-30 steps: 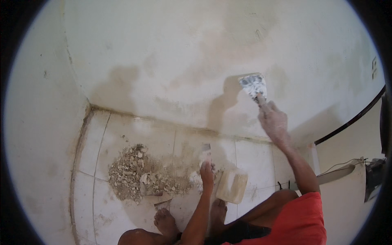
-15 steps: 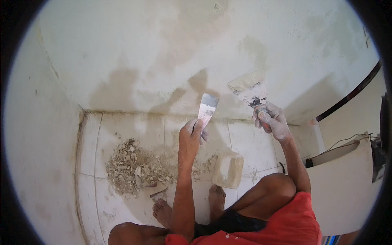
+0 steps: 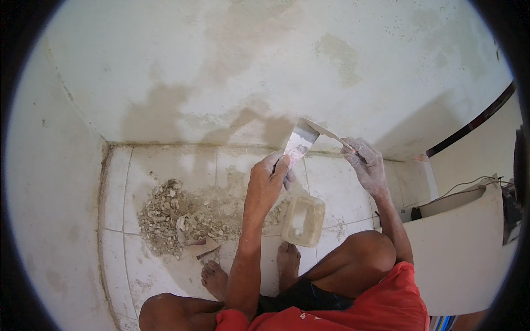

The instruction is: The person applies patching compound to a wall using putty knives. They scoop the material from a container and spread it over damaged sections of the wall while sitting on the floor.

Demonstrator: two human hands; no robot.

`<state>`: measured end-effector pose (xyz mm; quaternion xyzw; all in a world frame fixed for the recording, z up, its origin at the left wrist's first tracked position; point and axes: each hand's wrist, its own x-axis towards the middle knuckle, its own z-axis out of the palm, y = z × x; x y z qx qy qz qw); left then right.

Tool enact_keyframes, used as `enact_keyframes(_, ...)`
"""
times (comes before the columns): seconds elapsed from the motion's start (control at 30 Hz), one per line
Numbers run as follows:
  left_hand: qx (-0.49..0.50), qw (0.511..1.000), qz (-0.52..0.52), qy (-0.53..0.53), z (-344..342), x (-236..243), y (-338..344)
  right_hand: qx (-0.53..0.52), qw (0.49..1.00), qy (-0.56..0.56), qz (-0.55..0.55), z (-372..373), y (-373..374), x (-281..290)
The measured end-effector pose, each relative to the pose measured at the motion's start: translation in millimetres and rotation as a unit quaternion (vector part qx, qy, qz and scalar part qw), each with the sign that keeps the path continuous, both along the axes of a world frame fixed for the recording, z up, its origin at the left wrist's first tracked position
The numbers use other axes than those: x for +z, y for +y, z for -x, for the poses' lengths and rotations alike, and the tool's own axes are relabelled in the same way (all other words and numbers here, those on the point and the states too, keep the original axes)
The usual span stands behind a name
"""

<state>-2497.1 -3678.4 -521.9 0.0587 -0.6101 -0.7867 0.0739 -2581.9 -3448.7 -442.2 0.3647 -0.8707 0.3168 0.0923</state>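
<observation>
My left hand (image 3: 271, 172) is closed round the lower part of a narrow putty knife (image 3: 301, 141), its metal blade pointing up and coated partly with white paste. My right hand (image 3: 365, 165), dusted white, grips the handle of a wider putty knife (image 3: 327, 132), seen nearly edge-on. The two blades meet or overlap near their tips, in front of the wall. Below my hands, a rectangular plastic tub (image 3: 319, 222) stands on the floor with some white material inside.
A heap of plaster rubble (image 3: 165, 215) lies on the white floor tiles to the left, with a folded scrap of sandpaper or card (image 3: 203, 247) at its near edge. The patchy wall (image 3: 221, 66) rises ahead. At right stands a white cabinet-like object (image 3: 452, 243) with cables on top.
My right hand has turned its wide knife from face-on to edge-on and brought it down and left against the narrow blade. My left hand has moved slightly right.
</observation>
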Motion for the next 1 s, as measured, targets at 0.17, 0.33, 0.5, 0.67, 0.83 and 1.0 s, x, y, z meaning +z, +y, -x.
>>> enact_keyframes(0.17,0.000,1.000,0.013,0.004,-6.6,2.5,2.9,-0.041,0.996,0.067,-0.030,-7.9,-3.8,-8.6)
enact_keyframes(0.33,0.008,0.998,0.057,0.023,-9.4,-1.3,12.2,-0.061,0.987,0.132,-0.066,0.7,5.6,-20.7)
enact_keyframes(0.5,0.026,0.996,0.049,0.066,-8.1,-0.2,7.6,-0.122,0.956,0.175,-0.201,20.4,23.0,-38.5)
enact_keyframes(0.67,0.085,0.993,0.053,0.066,-4.4,-11.6,2.0,-0.164,0.986,-0.008,-0.039,23.6,54.6,-36.3)
enact_keyframes(0.83,0.164,0.985,-0.049,0.022,1.3,-13.2,-4.1,-0.125,0.988,-0.050,0.072,-11.1,-13.4,59.1)
enact_keyframes(1.0,0.197,0.977,-0.078,0.013,2.7,-18.7,-5.8,-0.131,0.943,0.307,-0.007,40.4,-94.2,141.9)
